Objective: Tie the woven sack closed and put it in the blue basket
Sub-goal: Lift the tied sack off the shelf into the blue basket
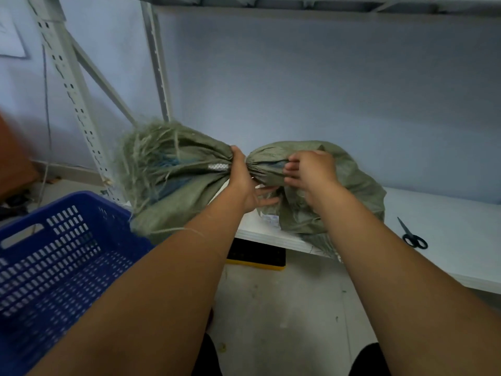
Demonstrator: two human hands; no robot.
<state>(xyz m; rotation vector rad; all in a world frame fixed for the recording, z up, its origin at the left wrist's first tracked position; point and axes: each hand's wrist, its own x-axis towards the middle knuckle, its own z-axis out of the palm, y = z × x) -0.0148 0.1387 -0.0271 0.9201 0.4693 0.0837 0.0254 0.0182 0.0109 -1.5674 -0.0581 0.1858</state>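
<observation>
**Neck gathered, knot not yet made**

I have the woven sack (pixel 333 191) lying on the white table (pixel 444 213), its body to my right and its frayed open end (pixel 162 169) hanging off the table's left edge, above the blue basket (pixel 62 253). My left hand (pixel 244 183) is closed around the bunched neck, squeezing the cloth into a narrow waist. My right hand (pixel 311 169) rests on the sack's body just beside that waist, fingers curled into the folds and pinching the fabric rather than clamping it whole.

I judge this to be the gathering step: the mouth is choked shut by my grip alone, and I see no knot or cord around it. A thin loose strand lies across my left forearm; I cannot tell if it is a tie or just fraying.

Next, the neck needs binding while my left grip keeps it tight, so my right hand must do the wrapping. Scissors (pixel 413 236) lie well apart on the table.
</observation>
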